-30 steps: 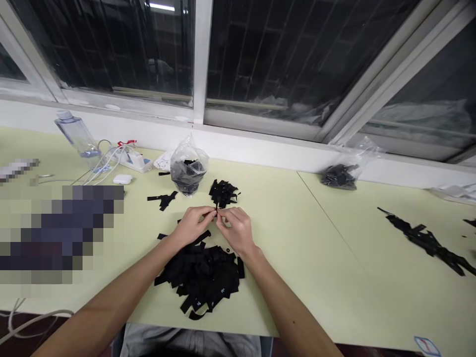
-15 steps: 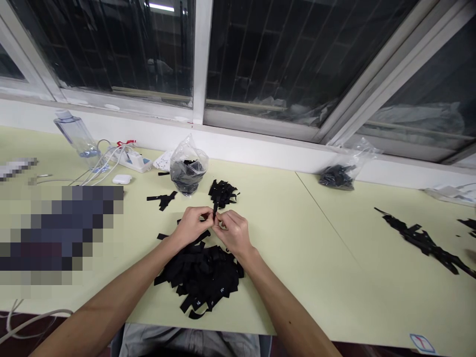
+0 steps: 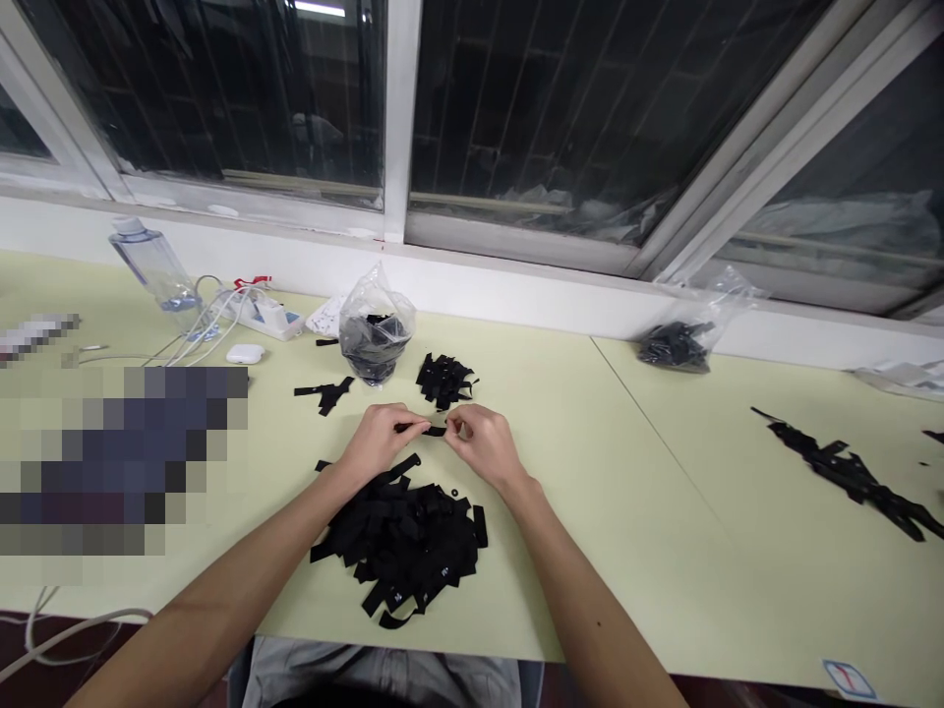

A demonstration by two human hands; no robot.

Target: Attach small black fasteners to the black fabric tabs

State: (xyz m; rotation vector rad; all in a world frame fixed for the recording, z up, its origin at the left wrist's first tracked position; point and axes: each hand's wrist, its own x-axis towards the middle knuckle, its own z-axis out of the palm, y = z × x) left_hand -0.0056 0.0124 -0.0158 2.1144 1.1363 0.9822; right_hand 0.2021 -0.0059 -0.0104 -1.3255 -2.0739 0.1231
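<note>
Strip [image 3: 435,431] of black fabric stretched flat between left hand [image 3: 380,444] and right hand [image 3: 483,447], each pinching one end between thumb and fingers, just above the pale green table [image 3: 590,462]. Judged well short of finished: small stack of done pieces [image 3: 444,380] lying just beyond the hands, far larger heap of loose black strips [image 3: 402,546] waiting just below the wrists, touching neither hand. Clear plastic bag [image 3: 375,336] of dark pieces upright beside the small stack, a few stray strips [image 3: 324,393] to its left. Farther left: white earbud case [image 3: 245,354], power strip with white cables [image 3: 255,313], water bottle [image 3: 153,265]. Well apart on the right: second bag [image 3: 682,339] under the window, long scatter of black strips [image 3: 848,474]. Nothing blocking the hands
</note>
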